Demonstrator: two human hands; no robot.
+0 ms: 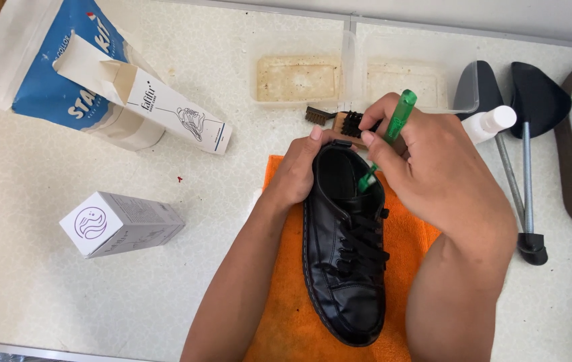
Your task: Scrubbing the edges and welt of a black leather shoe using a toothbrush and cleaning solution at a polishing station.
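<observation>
Black shoe (346,255) between both hands (426,167)

Pale, crackle-patterned surface (65,295) under even, soft light, edged by a metal strip along the near side. Brown strip at far left. Grey band beyond the far edge.

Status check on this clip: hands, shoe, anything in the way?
Left hand gripping shoe at heel. Right hand grip on green brush, head at shoe's collar. Shoe flat on orange cloth. Nothing in the way.
</observation>
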